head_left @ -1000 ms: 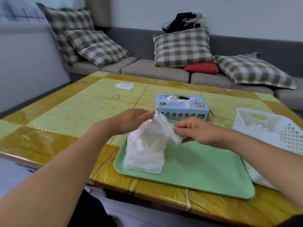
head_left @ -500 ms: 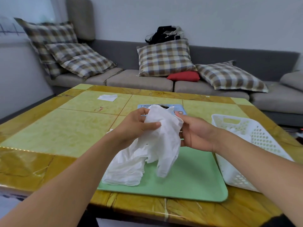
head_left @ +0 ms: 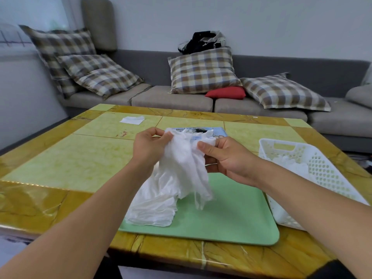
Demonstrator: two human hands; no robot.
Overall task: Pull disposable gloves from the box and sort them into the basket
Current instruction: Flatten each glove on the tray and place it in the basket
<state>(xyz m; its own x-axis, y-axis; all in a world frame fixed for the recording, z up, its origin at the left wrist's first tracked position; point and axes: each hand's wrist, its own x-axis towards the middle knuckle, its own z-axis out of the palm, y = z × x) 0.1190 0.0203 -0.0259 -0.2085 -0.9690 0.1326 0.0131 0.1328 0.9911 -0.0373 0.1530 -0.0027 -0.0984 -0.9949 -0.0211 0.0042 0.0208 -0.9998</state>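
Nearest, on the green tray [head_left: 231, 224]: a stack of white gloves [head_left: 153, 208] at its left end, no longer being picked at. Above it, lifted clear since a second ago: one glove [head_left: 187, 164], now hanging free between both hands. Left hand [head_left: 150, 147] pinching its top left edge, right hand [head_left: 225, 156] pinching the top right, fingers curled on the film. Separated from the stack, so likely ready for dropping in. Right, just beside the tray: white basket [head_left: 322, 172] with gloves already inside. Farther back, mostly hidden behind the hands: the blue glove box [head_left: 217, 132].
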